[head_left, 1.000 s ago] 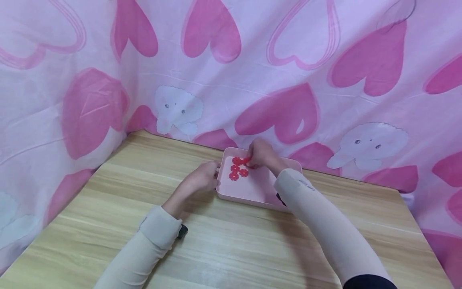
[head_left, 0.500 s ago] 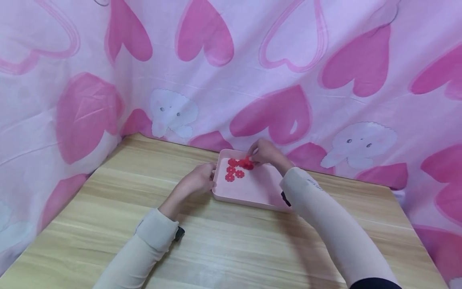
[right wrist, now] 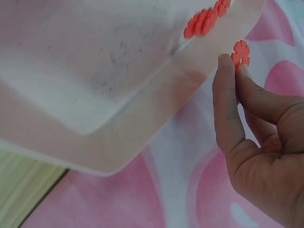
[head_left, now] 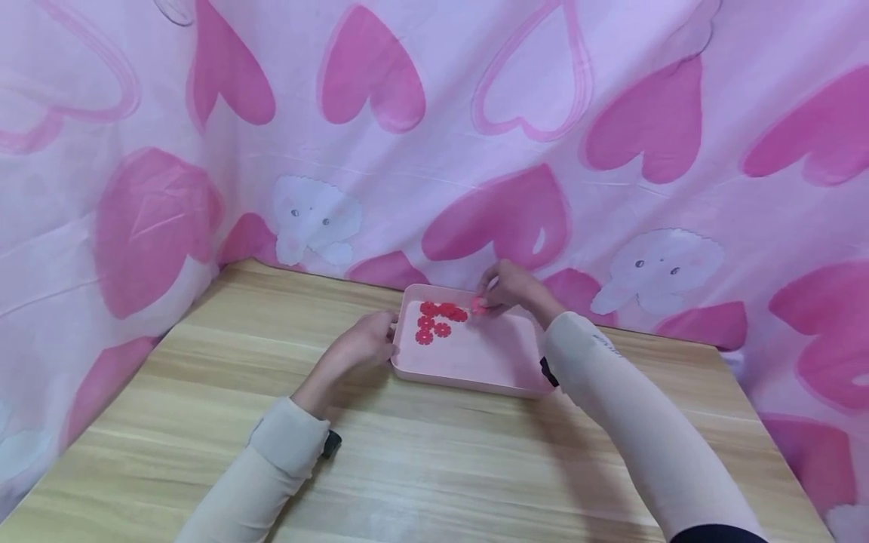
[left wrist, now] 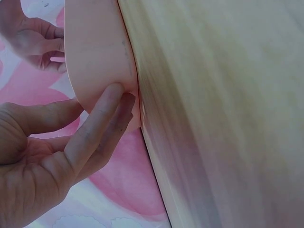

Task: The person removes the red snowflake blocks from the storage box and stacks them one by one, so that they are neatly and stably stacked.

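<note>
A shallow pink tray (head_left: pixel 475 358) lies on the table, with several red flower-shaped plastic discs (head_left: pixel 425 323) grouped in its far left part. Some discs overlap in a leaning row (right wrist: pixel 202 23). My left hand (head_left: pixel 366 339) grips the tray's left end; in the left wrist view its fingertips (left wrist: pixel 114 90) press the outer wall and another digit meets the rim. Over the tray's far side, my right hand (head_left: pixel 511 285) pinches one red flower-shaped disc (right wrist: pixel 241 51) between thumb and index finger, apart from the others.
The wood-grain table (head_left: pixel 380 467) extends in front of the tray and to both sides. A pink curtain with hearts (head_left: pixel 498 215) hangs close behind the tray and along the left side.
My right hand has drawn one disc rightward from the group and now holds it apart. More discs show in the row left behind. The left hand keeps its place at the tray's end.
</note>
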`<state>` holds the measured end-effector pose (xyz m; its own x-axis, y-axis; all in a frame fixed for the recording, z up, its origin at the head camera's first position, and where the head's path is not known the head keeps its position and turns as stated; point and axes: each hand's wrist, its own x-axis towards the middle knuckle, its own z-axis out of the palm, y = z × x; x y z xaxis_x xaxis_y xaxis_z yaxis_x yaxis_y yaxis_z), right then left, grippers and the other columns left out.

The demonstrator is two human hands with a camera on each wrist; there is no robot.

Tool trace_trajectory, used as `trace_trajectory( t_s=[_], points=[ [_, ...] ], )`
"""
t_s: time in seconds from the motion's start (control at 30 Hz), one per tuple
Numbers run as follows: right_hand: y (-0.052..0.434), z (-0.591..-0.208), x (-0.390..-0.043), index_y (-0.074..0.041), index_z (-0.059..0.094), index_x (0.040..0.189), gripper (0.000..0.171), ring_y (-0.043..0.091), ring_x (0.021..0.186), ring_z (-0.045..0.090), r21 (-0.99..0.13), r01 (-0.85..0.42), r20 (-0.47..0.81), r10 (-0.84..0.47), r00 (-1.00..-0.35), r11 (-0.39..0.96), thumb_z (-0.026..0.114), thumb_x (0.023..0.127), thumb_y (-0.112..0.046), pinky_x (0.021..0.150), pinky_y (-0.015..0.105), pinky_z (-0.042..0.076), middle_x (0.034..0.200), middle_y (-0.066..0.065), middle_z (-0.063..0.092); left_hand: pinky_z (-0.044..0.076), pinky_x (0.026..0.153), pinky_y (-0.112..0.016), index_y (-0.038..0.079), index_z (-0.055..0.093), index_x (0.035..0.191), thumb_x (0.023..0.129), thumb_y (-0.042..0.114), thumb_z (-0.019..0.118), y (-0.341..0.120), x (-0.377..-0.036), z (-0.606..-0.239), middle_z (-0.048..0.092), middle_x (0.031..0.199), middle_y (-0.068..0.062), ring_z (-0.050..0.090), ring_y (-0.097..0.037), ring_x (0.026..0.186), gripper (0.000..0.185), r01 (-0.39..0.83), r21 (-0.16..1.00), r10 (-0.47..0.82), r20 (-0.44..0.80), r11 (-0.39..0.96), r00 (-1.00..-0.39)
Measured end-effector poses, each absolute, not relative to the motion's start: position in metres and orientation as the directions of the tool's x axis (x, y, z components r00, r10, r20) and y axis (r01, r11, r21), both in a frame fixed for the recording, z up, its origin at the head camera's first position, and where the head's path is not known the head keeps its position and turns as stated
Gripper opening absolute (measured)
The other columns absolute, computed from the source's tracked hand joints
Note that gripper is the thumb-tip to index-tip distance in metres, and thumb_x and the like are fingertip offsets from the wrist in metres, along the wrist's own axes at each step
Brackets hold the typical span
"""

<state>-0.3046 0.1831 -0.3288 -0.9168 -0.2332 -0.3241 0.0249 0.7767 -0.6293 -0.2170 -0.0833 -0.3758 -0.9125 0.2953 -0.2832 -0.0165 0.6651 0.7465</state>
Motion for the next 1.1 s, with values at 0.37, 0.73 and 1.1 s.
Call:
trace_trajectory(
  t_s=[0.37,0.73,1.1],
  points=[
    [0.224,-0.313,-0.298,0.014,0.069,0.108,0.016,0.026,0.079,0.081,-0.632,0.003,-0.291,-0.234,-0.927,0.775,0.072,0.094,0.009,0.084,0.046,0.07,0.091,0.019,0.072,0.068,0.09,-0.036,-0.008,0.046,0.156,0.1,-0.009,0.06,-0.083,-0.217,-0.377,0.066,0.139,-0.027,0.069,-0.029,0.111,0.058,-0.017,0.754,0.304,-0.286,0.657,-0.909],
    [0.27,-0.299,-0.291,0.008,0.069,0.099,0.007,0.016,0.069,0.073,-0.549,0.023,-0.327,-0.19,-0.926,0.835,0.072,0.094,0.005,0.073,0.037,0.07,0.084,0.013,0.073,0.066,0.094,-0.038,-0.01,0.05,0.152,0.099,-0.009,0.061,-0.084,-0.215,-0.377,0.068,0.133,-0.026,0.066,-0.029,0.108,0.054,0.017,0.719,0.308,-0.276,0.695,-0.911],
    [0.318,-0.3,-0.28,0.013,0.06,0.11,0.017,0.018,0.069,0.072,-0.531,0.122,-0.391,-0.115,-0.913,0.839,0.065,0.094,0.012,0.071,0.038,0.07,0.093,0.018,0.069,0.067,0.094,-0.039,-0.011,0.048,0.153,0.099,-0.01,0.059,-0.083,-0.215,-0.376,0.067,0.134,-0.028,0.066,-0.031,0.11,0.055,0.03,0.724,0.329,-0.275,0.689,-0.903]
  ],
)
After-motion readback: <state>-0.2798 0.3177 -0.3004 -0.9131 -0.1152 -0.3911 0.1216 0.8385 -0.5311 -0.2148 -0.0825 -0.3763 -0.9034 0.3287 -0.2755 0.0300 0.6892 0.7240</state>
